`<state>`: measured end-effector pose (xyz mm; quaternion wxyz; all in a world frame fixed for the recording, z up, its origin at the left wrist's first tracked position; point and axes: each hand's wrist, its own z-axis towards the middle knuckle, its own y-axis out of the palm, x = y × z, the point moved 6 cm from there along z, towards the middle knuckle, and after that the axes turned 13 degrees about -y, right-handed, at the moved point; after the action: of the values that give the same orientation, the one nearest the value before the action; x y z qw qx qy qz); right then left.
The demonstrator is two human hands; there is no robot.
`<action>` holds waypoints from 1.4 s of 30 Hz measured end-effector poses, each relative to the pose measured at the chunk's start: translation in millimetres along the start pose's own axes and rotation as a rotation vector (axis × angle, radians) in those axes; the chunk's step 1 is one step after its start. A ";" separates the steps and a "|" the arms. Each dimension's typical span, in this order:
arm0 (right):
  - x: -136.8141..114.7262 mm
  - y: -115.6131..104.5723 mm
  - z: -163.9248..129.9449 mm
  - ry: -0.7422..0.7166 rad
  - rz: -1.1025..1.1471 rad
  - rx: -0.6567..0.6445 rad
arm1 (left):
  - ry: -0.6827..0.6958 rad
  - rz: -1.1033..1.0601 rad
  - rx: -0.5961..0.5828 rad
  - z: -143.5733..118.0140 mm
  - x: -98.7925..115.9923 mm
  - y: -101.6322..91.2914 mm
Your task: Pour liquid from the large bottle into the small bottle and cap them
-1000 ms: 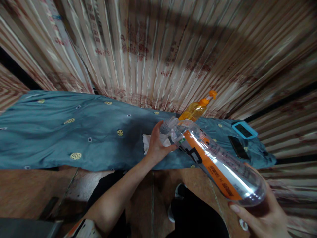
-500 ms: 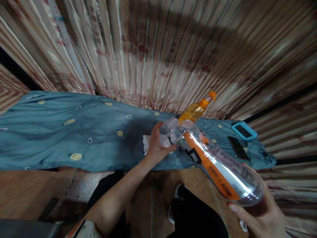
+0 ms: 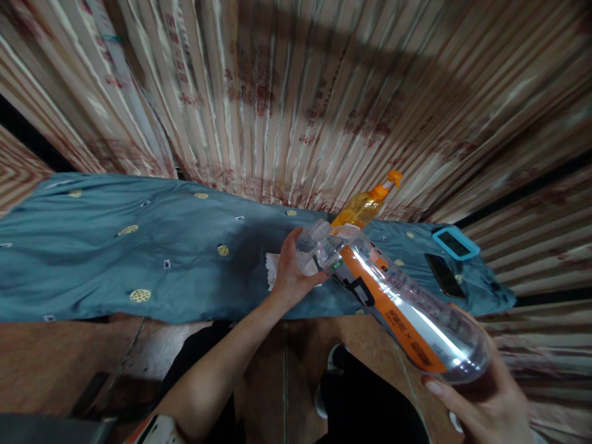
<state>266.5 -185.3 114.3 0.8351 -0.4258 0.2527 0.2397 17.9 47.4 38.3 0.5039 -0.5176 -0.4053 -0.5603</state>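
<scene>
My right hand [image 3: 485,394] is wrapped round the base of a large clear plastic bottle [image 3: 393,308] with an orange and grey label. The bottle lies tilted in the air, its neck end lower left over the cloth. At that end my left hand [image 3: 293,268] has its fingers curled round a small clear vessel, perhaps a cup [image 3: 311,234], touching or very near the bottle's neck. Where one clear piece ends and the other begins is hard to make out. Beneath my left hand lies a white tissue [image 3: 272,271], partly covered.
A blue-green cloth [image 3: 185,246] with yellow prints covers the long narrow surface. Behind the clear bottle stands an orange pump bottle [image 3: 363,206]. To the right lie a dark phone [image 3: 444,274] and a light-blue framed device [image 3: 456,242]. Pleated curtains [image 3: 277,92] hang behind.
Both hands and the bottle stay in nearly the same place. The bottle's base end has shifted very slightly left, along with a tiny shift of the view.
</scene>
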 end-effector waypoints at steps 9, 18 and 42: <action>1.8 3.9 1.6 0.025 0.028 0.000 | -0.003 -0.008 -0.002 0.3 -1.8 0.3; -1.7 5.3 1.1 -0.056 -0.001 -0.036 | 0.001 -0.010 0.022 0.7 -2.2 -0.4; -1.9 8.5 0.3 -0.019 0.017 -0.044 | -0.019 -0.009 0.015 1.4 -5.6 -0.6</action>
<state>260.0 -181.0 110.6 0.8259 -0.4395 0.2428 0.2564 17.3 49.7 33.0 0.5014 -0.5172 -0.4168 -0.5544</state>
